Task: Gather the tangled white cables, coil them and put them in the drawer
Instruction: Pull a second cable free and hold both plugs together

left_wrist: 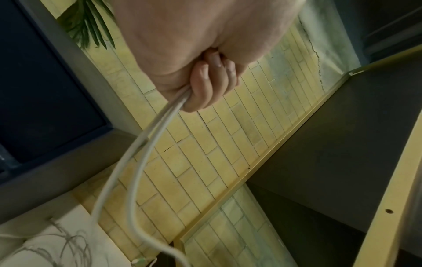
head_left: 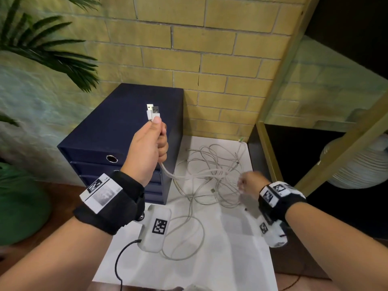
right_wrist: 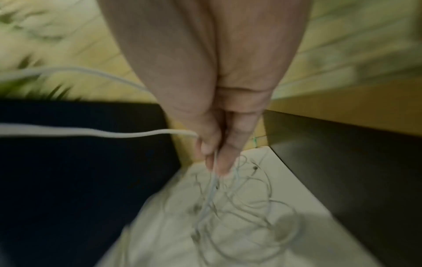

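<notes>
**Two plug ends held up, the tangle still on the white sheet**

The left hand [head_left: 148, 147] is raised in front of the dark blue drawer unit [head_left: 126, 131], fingers curled round two white cables just below their plugs [head_left: 153, 112]. From this fist the cables [head_left: 210, 175] sag down to a loose tangle on the white sheet [head_left: 231, 248] beside the unit. The right hand [head_left: 251, 182] is low at the tangle's right edge and pinches a few thin strands.

Handling, as judged: the cables look light, limp and thin, so they should bend freely but snag where loops cross. The stiff plug ends give the surest hold; pulling mid-tangle could tighten knots.

The head view alone shows both plugs and the drawers, which appear closed. The left wrist view shows two cables leaving the closed fist [left_wrist: 203, 86] side by side. The right wrist view, blurred, shows strands running between the fingertips [right_wrist: 217, 162], which the head view leaves unclear.
</notes>
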